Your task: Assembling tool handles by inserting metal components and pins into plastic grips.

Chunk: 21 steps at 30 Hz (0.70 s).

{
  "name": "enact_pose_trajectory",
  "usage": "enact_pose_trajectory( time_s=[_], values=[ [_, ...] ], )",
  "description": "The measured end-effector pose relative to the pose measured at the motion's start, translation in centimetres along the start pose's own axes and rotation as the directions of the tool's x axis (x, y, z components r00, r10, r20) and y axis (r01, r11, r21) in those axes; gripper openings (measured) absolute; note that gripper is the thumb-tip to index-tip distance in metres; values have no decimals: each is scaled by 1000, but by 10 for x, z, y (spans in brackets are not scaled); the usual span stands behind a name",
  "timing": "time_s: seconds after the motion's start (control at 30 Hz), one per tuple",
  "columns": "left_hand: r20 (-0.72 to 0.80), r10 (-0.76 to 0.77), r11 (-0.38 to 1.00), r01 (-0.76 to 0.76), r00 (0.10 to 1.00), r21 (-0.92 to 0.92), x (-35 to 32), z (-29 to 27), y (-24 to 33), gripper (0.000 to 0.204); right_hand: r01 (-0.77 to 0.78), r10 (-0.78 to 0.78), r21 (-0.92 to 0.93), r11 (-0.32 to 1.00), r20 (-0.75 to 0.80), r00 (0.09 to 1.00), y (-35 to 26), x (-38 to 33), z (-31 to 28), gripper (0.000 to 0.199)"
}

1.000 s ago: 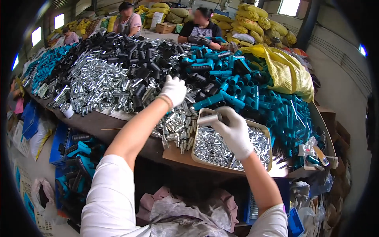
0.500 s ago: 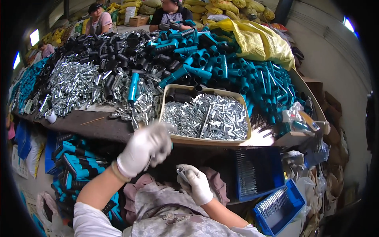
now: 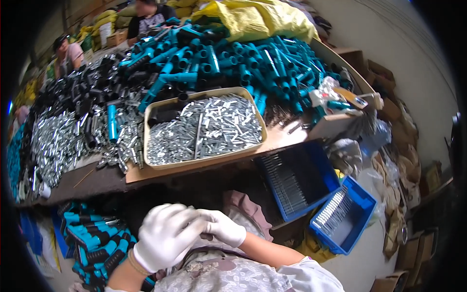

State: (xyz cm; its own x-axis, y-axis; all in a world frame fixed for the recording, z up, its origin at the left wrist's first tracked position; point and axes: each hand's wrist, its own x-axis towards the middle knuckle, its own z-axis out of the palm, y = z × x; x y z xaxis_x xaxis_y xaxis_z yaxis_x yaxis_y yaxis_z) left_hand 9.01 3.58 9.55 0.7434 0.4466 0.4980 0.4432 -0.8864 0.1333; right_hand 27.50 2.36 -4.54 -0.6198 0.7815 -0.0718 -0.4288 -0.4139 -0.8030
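Both the left hand and the right hand wear plain white gloves, and a tan band circles the left wrist. The garment below them is grey with a faded floral print. The shallow tray is beige and filled with shiny silver metal pieces; more silver pieces lie to its left. The tube handles piled behind are teal, the ones further left black. A sack at the back is yellow. The tabletop is dark brown. The two crates are bright blue. The handles stacked low on the left are teal and black.
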Motion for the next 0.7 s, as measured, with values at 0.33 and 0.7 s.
enact_pose_trajectory(
  time_s=[0.33, 0.7],
  values=[
    [9, -516, 502, 312, 856, -807, -28, 51, 1, 45, 53, -24, -369, 928, 81, 996, -30, -5, -7, 53],
    [121, -753, 373, 570, 647, -732, -57, 49, 7, 32, -916, -734, -282, -284, -551, 397, -308, -19, -169, 50]
  ],
)
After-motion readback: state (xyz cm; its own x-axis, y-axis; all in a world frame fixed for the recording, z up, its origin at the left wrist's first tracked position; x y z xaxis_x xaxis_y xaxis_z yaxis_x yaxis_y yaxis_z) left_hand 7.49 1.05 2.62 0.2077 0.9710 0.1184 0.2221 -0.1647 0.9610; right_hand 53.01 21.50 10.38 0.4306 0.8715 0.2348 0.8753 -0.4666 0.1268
